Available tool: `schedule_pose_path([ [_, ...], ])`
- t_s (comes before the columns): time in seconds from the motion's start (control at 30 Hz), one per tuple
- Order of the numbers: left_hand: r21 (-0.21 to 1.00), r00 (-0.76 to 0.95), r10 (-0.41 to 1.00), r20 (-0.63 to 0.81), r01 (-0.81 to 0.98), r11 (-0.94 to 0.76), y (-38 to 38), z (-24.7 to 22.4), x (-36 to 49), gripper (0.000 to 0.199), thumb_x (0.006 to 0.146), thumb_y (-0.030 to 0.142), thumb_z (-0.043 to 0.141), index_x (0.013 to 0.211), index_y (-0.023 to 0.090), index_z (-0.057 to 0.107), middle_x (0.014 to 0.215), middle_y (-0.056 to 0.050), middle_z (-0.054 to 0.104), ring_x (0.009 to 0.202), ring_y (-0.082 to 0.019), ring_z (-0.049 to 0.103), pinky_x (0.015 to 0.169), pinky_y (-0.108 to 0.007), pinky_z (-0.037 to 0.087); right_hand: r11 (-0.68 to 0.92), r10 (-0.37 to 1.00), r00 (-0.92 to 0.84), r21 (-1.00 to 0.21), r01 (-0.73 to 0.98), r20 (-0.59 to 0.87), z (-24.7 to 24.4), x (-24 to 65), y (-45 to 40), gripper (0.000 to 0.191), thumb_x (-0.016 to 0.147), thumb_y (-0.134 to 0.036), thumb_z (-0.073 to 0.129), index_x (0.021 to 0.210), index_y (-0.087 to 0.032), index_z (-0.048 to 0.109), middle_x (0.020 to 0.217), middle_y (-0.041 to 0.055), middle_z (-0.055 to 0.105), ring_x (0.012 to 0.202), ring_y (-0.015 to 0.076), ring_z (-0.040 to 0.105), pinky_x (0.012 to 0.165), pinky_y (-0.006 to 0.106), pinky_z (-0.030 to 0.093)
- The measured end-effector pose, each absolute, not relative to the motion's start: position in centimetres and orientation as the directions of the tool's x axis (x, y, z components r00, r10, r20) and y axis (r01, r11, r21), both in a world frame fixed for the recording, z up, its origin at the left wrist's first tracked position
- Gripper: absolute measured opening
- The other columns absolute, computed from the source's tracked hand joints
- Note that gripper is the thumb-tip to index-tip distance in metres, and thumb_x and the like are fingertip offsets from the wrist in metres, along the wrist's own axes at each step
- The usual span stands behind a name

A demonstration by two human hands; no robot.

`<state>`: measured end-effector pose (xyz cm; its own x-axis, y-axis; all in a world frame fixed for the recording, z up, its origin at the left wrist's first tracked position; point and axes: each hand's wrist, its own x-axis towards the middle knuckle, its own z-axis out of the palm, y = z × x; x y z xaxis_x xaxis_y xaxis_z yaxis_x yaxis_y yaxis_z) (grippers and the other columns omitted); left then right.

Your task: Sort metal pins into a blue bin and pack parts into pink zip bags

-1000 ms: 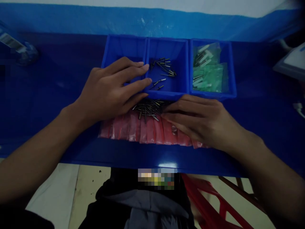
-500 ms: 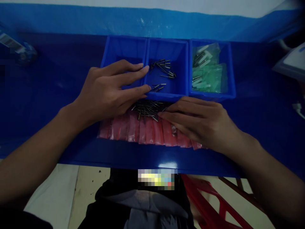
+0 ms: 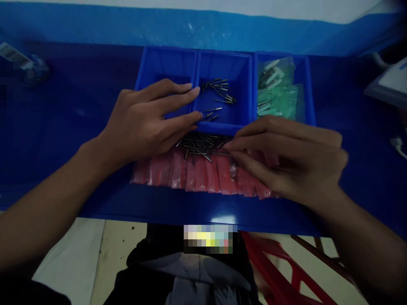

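Hands: the left hand has its fingers spread wide, their tips at the wall between the left bin and the middle bin, with nothing visibly held; the right hand makes a narrow pinch beside the pile – whether a pin is between the fingertips, I cannot tell.
Pin pile: the pile of metal pins lies between the hands, just near of the middle bin, seemingly over the far part of the pink bags.
Pinching: pins are crossed and tangled, so I judge that a light grip on one free end, drawn out slowly, would disturb the fewest neighbours.
Left fingers: they could serve as a soft fence, but pressing may tilt the bin.
Pink bags: film looks slippery and may shift under a dragging fingertip.
Middle bin: loose pins rest inside; its near wall stands close behind the pile and limits the fingers.
Right bin: green bags fill much of it, partly behind the right hand.
Counter edges: bottle far left, cable at right – both well apart from the hands.
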<state>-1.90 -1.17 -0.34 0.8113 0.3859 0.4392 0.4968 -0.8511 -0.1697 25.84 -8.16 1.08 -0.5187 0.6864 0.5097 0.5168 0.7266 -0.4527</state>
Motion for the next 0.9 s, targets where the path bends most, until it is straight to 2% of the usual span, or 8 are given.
schedule_pose_path([
  [0.13,-0.191,0.82,0.372,0.435,0.487,-0.852,-1.2,-0.2,-1.9,0.028,0.105,0.037,0.051,0.132,0.032,0.057,0.145,0.001,0.06,0.132,-0.027,0.062,0.089,-0.047,0.068,0.587,0.804,-0.216,-0.683,0.435,0.554,1.5,25.3,-8.2,0.016,0.087,-0.01,0.073,0.096,-0.022,0.076,0.09,0.0052,0.075,0.089,0.0203,0.072,0.077,0.038,0.063],
  [0.23,-0.186,0.816,0.37,0.445,0.488,-0.853,-1.2,-0.2,-1.8,0.028,0.105,0.039,0.05,0.131,0.031,0.058,0.145,0.001,0.06,0.132,-0.026,0.062,0.092,-0.047,0.067,0.549,0.836,-0.223,-0.75,0.37,0.502,1.7,25.4,-8.2,0.03,0.089,-0.009,0.069,0.115,-0.022,0.076,0.122,0.0096,0.074,0.119,0.0256,0.069,0.1,0.046,0.062],
  [0.3,-0.184,0.809,0.4,0.431,0.513,-0.839,-1.3,-0.2,-1.7,0.028,0.106,0.04,0.048,0.13,0.033,0.059,0.145,0.003,0.06,0.134,-0.024,0.061,0.095,-0.044,0.066,0.569,0.822,-0.323,-0.707,0.42,0.469,1.7,25.7,-8.3,0.037,0.091,-0.007,0.066,0.122,-0.027,0.073,0.133,0.0059,0.07,0.126,0.0245,0.067,0.109,0.045,0.058],
  [0.37,-0.193,0.807,0.404,0.43,0.52,-0.832,-1.2,-0.3,-1.7,0.027,0.105,0.04,0.047,0.129,0.034,0.059,0.144,0.005,0.061,0.134,-0.022,0.061,0.095,-0.041,0.066,0.643,0.766,-0.45,-0.58,0.501,0.46,1.6,26.1,-8.3,0.037,0.092,-0.006,0.063,0.119,-0.029,0.073,0.123,0.0028,0.074,0.115,0.0208,0.071,0.102,0.039,0.061],
  [0.43,-0.204,0.814,0.368,0.449,0.494,-0.845,-1.1,-0.4,-1.8,0.028,0.104,0.039,0.05,0.131,0.033,0.058,0.144,0.003,0.061,0.133,-0.023,0.062,0.092,-0.042,0.067,0.751,0.66,-0.59,-0.429,0.502,0.464,1.1,26.4,-8.2,0.031,0.093,-0.008,0.062,0.117,-0.024,0.072,0.112,0.004,0.077,0.103,0.0189,0.074,0.09,0.035,0.063],
  [0.57,-0.221,0.817,0.352,0.457,0.488,-0.844,-1.0,-0.5,-1.9,0.031,0.102,0.037,0.055,0.133,0.032,0.057,0.145,0.001,0.06,0.133,-0.024,0.062,0.091,-0.043,0.068,0.851,0.525,-0.765,-0.226,0.474,0.372,0.0,26.4,-7.8,0.025,0.099,-0.014,0.057,0.122,-0.017,0.067,0.117,0.0086,0.074,0.102,0.0217,0.071,0.087,0.039,0.062],
  [0.77,-0.233,0.82,0.336,0.464,0.479,-0.847,-1.2,-0.5,-1.9,0.032,0.102,0.036,0.055,0.133,0.03,0.058,0.145,0.0,0.06,0.132,-0.024,0.062,0.089,-0.039,0.067,0.851,0.524,-0.76,-0.22,0.476,0.384,-0.2,26.2,-7.8,0.022,0.098,-0.009,0.056,0.118,-0.012,0.067,0.107,0.0102,0.071,0.097,0.0194,0.069,0.081,0.034,0.061],
  [0.9,-0.226,0.811,0.373,0.451,0.508,-0.831,-1.3,-0.4,-1.9,0.033,0.103,0.037,0.052,0.136,0.034,0.056,0.147,0.003,0.058,0.134,-0.022,0.061,0.092,-0.037,0.066,0.825,0.565,-0.699,-0.318,0.467,0.439,0.0,26.0,-8.1,0.021,0.097,-0.009,0.059,0.116,-0.013,0.066,0.109,0.0106,0.07,0.098,0.019,0.067,0.079,0.035,0.059],
])
